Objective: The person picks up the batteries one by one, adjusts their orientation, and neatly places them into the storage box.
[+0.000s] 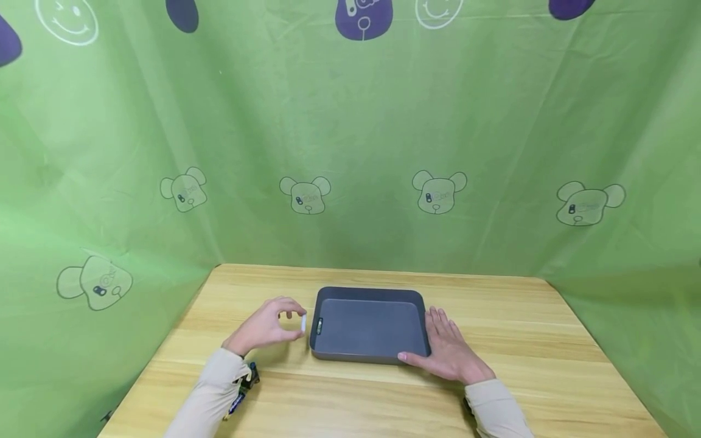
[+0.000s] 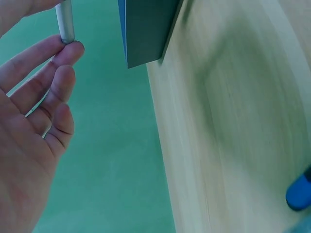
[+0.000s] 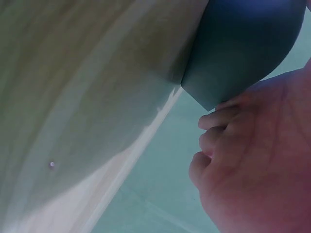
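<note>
My left hand [image 1: 268, 324] pinches a small white cylinder [image 1: 303, 323] upright between thumb and fingertips, just left of the tray. In the left wrist view the cylinder [image 2: 65, 22] looks smooth and pale, its upper part cut off by the frame. A dark grey rectangular tray [image 1: 369, 357] lies on the table. Near its left inner wall is a small dark and silvery piece [image 1: 320, 326], too small to make out. My right hand [image 1: 449, 353] rests against the tray's right side with straight fingers, its thumb at the front right corner.
The wooden table [image 1: 339, 395] has green curtains [image 1: 372, 237] behind and at both sides. Several small dark, blue and yellow things [image 1: 237, 403] lie beside the left forearm, partly hidden. One blue-and-black rounded end [image 2: 299, 191] shows in the left wrist view.
</note>
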